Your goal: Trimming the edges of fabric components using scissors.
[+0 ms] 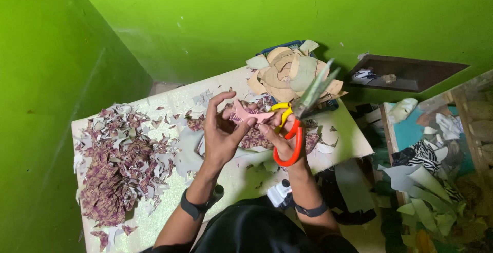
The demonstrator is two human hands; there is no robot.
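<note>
Pinched between thumb & fingers of left hand point(222, 136): one pink cut-out piece point(250, 114), long axis running left-right, held above the table point(169, 104). Right hand point(283, 141) grips one pair of scissors point(303, 110), orange/yellow handles, blades slightly parted & pointing up-right, just right of the piece. Left of the piece: one heap of purple scraps point(120, 166). Behind: one stack of tan cut shapes point(292, 73).

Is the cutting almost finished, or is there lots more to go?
A good bit looks done: a big heap of purple patterned scraps covers the table, and cut tan shapes are piled at the back. Right now the left hand holds a small pink piece, while the right hand holds the scissors, blades open. More patterned sheet lies under the hands, so some seems left.
</note>
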